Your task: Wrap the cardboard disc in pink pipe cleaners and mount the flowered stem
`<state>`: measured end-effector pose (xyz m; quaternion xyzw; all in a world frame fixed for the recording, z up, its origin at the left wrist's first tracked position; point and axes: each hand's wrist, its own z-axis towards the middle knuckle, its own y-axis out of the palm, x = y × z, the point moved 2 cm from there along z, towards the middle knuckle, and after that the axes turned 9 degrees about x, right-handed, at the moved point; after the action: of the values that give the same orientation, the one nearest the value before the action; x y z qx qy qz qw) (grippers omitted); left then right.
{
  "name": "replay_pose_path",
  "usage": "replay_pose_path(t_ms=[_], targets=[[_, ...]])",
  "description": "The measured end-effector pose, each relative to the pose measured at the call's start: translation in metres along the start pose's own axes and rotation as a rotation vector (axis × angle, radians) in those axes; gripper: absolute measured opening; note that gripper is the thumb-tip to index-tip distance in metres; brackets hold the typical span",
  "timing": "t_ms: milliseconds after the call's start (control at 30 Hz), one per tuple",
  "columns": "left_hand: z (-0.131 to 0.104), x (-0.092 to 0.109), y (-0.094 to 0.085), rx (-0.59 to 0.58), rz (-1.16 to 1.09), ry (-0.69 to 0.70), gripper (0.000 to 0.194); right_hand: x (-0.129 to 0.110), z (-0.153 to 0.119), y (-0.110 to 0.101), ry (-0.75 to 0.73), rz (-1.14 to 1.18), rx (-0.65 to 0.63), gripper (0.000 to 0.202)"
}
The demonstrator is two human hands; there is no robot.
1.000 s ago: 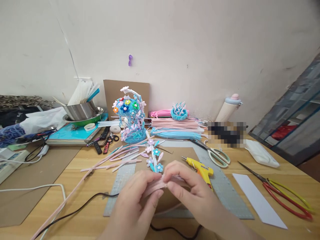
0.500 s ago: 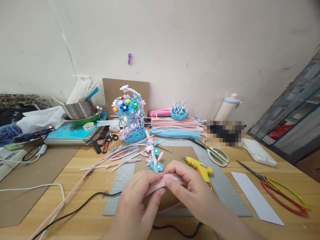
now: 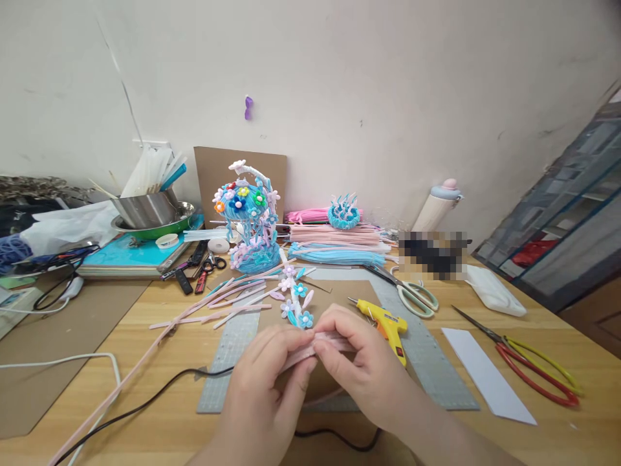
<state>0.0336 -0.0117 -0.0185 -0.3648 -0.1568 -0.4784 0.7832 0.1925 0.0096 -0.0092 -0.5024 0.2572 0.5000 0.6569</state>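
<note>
My left hand and my right hand are both closed on a bundle of pale pink pipe cleaners, held level above the cardboard. Thumbs and fingertips meet near the bundle's middle, and my palms hide much of its length. Just beyond my fingers lies a white stem with blue and lilac pipe-cleaner flowers. To the right of it a yellow glue gun rests on its side. Loose pink and white pipe cleaners are spread to the left.
A grey cutting mat lies under the cardboard. On the right are pale-handled scissors, red-and-yellow-handled scissors and a white strip. Behind stand a blue flowered jellyfish lamp-like piece and blue pipe-cleaner bundles. A black cord crosses the left.
The whole view has shifted slightly, so things sit a little further left and up. Both hands keep their hold on the pink bundle, with barely any finger movement.
</note>
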Motion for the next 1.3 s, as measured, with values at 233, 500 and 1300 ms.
replay_pose_path(t_ms=[233, 500, 1300], targets=[[-0.004, -0.002, -0.005, -0.038, -0.009, -0.031, 0.028, 0.014, -0.012, -0.013, -0.125, 0.183, -0.041, 0.037], [-0.006, -0.007, -0.035, 0.032, 0.076, -0.149, 0.016, 0.054, -0.032, 0.014, 0.203, 0.350, 0.018, 0.042], [-0.028, -0.011, -0.019, 0.292, 0.180, 0.249, 0.031, 0.024, -0.019, 0.009, -0.367, 0.156, 0.093, 0.033]])
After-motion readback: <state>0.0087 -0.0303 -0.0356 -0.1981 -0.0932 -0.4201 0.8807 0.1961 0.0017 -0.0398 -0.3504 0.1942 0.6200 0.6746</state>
